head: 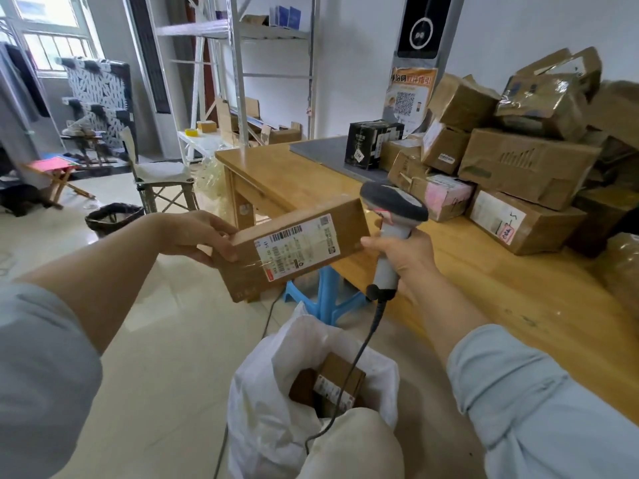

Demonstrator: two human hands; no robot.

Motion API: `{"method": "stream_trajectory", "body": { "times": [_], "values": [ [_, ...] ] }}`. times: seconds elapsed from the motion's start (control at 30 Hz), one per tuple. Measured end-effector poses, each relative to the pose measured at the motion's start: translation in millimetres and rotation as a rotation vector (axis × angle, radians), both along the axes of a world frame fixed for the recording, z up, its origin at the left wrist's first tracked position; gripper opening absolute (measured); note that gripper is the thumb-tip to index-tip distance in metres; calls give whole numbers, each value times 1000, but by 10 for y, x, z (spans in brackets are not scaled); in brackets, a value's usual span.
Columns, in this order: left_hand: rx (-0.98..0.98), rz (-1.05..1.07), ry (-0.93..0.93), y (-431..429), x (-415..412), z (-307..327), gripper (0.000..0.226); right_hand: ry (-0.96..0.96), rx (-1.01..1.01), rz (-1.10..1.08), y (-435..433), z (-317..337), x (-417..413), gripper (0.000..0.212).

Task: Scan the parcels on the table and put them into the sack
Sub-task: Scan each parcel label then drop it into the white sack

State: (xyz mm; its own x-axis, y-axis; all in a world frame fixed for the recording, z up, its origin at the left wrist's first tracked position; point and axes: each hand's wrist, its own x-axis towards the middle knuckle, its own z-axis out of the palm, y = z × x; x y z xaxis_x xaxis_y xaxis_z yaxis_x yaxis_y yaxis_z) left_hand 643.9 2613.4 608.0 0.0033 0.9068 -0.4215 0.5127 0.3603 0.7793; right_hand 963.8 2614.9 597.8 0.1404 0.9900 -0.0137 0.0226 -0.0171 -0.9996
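Left hand (193, 236) is clamped on the left end of a cardboard box (242, 281), thumb on top, fingers curled underneath. The box is in the air off the table's near edge, tilted, with its white shipping label (297, 248) facing the camera. It's above and a bit beyond the sack mouth.

Right hand (401, 257) is wrapped tight round the handle of the scanner (392, 205). The scanner head sits just past the box's right end. The thumb tip is at that same end; I can't tell if it touches. The black cable (349, 368) drops from the handle down across the sack opening.

White sack (276, 392) stands open on the floor by my knee, with one labelled box (340, 382) already inside.

Wooden table (484, 271) is on the right. A pile of brown parcels (518, 160) is stacked along its far side, with a black box (371, 143) at the pile's left end on a grey mat (321, 150).

There's a blue stool (325, 299) under the table edge. A dark bin (114, 219) and a folding chair (159, 181) are further left on the floor.
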Motion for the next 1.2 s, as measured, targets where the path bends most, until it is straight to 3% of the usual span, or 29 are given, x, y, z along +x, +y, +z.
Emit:
{"method": "stream_trajectory", "body": {
  "times": [0.1, 0.4, 0.47, 0.5, 0.57, 0.7, 0.77, 0.9, 1.07, 1.2],
  "values": [
    [-79, -54, -51, -133, -67, -273, 53, -46, -36, 47, 21, -175, -24, 32],
    [-266, -128, -175, -358, -229, -1164, 92, -40, -198, 141, -26, -826, -71, 47],
    [-292, -122, -183, -354, -186, -1299, 76, -14, -225, 176, -38, -932, -47, 41],
    [-292, -117, -169, -332, -150, -1376, 64, -12, -233, 192, -40, -976, -32, 37],
    [-297, -124, -77, -282, -44, -1537, 63, -77, -225, 202, -35, -1064, -7, 34],
    [-378, -237, 69, -195, 176, -1862, 102, -233, -173, 227, -2, -1239, -16, 51],
    [-384, -287, 145, -163, 229, -1996, 107, -248, -193, 232, 13, -1295, -26, 52],
    [-345, -342, 254, -160, 228, -2140, 106, -240, -175, 382, 33, -1305, -57, 50],
    [-292, -331, 300, -191, 191, -2195, 98, -278, -150, 580, 45, -1328, -95, 81],
    [-305, -320, 270, -152, 211, -2278, 94, -309, -85, 589, 4, -1338, -101, 73]
  ]
}}
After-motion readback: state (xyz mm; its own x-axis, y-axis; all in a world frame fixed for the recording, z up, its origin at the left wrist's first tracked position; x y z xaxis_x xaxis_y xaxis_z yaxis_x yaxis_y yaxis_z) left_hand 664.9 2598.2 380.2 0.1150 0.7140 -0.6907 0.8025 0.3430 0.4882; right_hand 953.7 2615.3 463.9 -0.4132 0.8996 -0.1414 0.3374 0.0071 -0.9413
